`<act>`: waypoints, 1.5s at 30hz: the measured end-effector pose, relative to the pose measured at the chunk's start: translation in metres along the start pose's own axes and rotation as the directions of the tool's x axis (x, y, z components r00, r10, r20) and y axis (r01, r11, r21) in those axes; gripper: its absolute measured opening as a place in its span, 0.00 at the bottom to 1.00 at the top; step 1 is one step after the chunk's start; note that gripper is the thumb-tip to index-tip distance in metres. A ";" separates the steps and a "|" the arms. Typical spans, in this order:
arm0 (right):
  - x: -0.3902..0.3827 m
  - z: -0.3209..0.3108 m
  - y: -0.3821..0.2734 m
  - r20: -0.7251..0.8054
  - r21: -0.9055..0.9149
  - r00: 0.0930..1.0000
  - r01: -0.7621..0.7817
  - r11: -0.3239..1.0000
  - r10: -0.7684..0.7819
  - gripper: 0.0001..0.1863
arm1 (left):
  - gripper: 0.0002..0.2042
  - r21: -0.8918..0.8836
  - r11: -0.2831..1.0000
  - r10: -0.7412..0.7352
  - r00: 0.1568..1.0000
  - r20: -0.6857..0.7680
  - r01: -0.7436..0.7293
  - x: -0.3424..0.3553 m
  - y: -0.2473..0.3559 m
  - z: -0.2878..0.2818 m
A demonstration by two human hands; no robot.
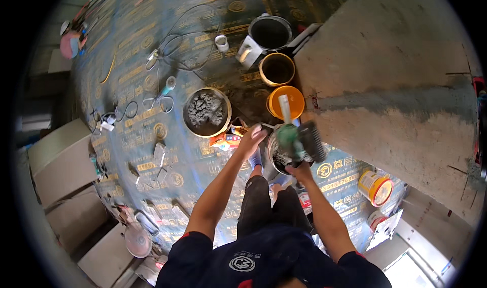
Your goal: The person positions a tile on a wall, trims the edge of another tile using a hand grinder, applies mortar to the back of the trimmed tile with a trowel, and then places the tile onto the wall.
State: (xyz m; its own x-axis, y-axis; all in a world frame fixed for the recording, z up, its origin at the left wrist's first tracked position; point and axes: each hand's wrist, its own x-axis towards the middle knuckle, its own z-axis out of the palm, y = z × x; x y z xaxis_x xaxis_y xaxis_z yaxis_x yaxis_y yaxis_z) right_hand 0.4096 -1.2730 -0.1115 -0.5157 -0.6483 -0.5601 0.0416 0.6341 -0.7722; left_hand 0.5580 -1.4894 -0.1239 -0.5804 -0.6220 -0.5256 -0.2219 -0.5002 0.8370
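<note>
My right hand point(301, 172) is closed on a green and black power tool point(293, 140), blurred and shaped somewhat like a drill. The tool is over the right side of a bucket of grey mortar point(278, 153) in front of my legs, hiding part of it. A pale bar point(284, 108) shows beyond the tool; I cannot tell if it is attached. My left hand point(251, 141) is raised just left of that bucket, fingers loosely apart and apparently holding nothing. Beside it lies an orange and white bag point(227, 141), below a round tub of grey mortar point(206, 89).
Beyond stand an orange bucket point(297, 92), a yellow-rimmed bucket point(264, 78) and a black tub point(271, 32). A concrete wall point(380, 70) rises on the right. Cables point(177, 47) and a teal power tool point(168, 86) lie left on the floor covering. Another person point(71, 42) crouches far left.
</note>
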 end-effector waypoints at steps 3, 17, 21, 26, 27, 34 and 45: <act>-0.028 0.028 0.038 -0.072 -0.245 0.982 0.151 0.958 -0.174 0.29 | 0.28 -0.279 0.947 -0.156 0.987 0.029 0.158 0.043 0.043 0.043; -0.163 0.004 0.070 -0.071 0.074 0.987 -0.140 0.987 0.145 0.29 | 0.07 -0.505 0.834 -0.147 0.971 0.187 0.223 -0.124 0.051 0.130; -0.225 -0.031 0.057 -0.117 0.023 0.977 -0.174 0.984 0.176 0.29 | 0.07 0.119 0.986 0.080 0.951 0.300 -0.120 -0.217 0.099 0.155; -0.341 -0.057 0.061 -0.179 -0.042 0.957 -0.238 0.970 0.227 0.29 | 0.16 -0.185 0.981 0.155 0.791 0.592 -0.054 -0.334 0.136 0.184; -0.366 -0.059 0.063 -0.198 -0.050 0.950 -0.254 0.966 0.240 0.29 | 0.18 -0.266 0.962 0.144 0.722 0.677 0.057 -0.358 0.137 0.189; -0.526 -0.047 0.080 -0.268 -0.089 0.895 -0.392 0.916 0.357 0.28 | 0.15 -0.303 0.953 0.292 0.383 0.876 -0.034 -0.484 0.125 0.208; -0.606 -0.042 0.082 -0.308 -0.144 0.853 -0.479 0.866 0.421 0.28 | 0.14 -0.279 0.909 0.113 0.459 0.881 0.311 -0.485 0.050 0.222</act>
State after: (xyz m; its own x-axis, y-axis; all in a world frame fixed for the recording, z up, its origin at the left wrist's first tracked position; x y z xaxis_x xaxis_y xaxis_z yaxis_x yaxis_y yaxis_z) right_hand 0.6893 -0.8101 0.1774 -0.6862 -0.1563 -0.7105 0.1600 0.9203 -0.3570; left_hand 0.6548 -1.0784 0.2066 -0.9820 0.1884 -0.0124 -0.1635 -0.8158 0.5547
